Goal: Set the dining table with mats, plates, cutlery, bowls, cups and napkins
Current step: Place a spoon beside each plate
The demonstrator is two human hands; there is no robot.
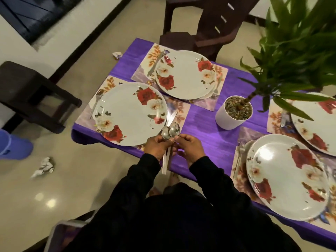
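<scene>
Head view: left hand [157,148] grips two spoons [170,132] by the handles; right hand [189,145] pinches one at the neck; bowls hover over the mat [179,110] beside the plate [127,113].

Dim, soft focus — glare on floor [49,201], wide-angle bending at edges.

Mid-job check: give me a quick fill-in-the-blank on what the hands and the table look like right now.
1. Both hands, left hand and right hand, hold two ____ above the table edge.
2. The tablecloth is ____ in colour.
3. A knife lies on the mat just to the ____ of the nearest left plate.
4. The white pot holds a green ____.

Missing words: spoons; purple; right; plant
</scene>
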